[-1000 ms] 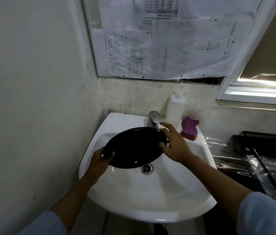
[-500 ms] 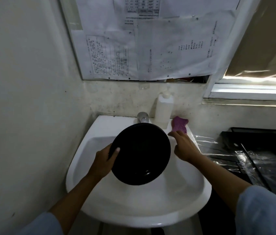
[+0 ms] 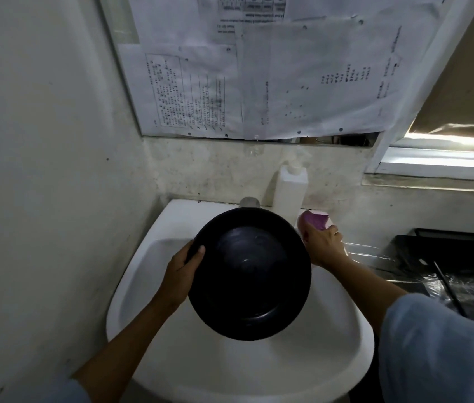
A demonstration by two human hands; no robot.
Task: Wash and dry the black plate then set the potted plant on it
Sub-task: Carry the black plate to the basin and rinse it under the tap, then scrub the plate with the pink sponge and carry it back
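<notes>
While the left hand [image 3: 182, 271] grips the black plate [image 3: 249, 273] at its left rim, with the thumb lying on the inner face and the other fingers hidden behind, the plate is held tilted above the white sink [image 3: 259, 370], its hollow side turned toward the camera. At the far right corner of the sink the right hand [image 3: 318, 242] rests on a purple sponge [image 3: 314, 220]; its fingers curl around the near part of the sponge, so it seems to hold it, though the grip is partly hidden. Just behind the sponge stands a white plastic bottle [image 3: 289, 189], upright against the stained wall. Only the top of a metal tap [image 3: 249, 202] shows above the far rim of the plate. Printed paper sheets [image 3: 259, 82] hang on the wall above the sink. To the right lies a dark surface under clear plastic film [image 3: 404, 263]. The potted plant is not in view.
</notes>
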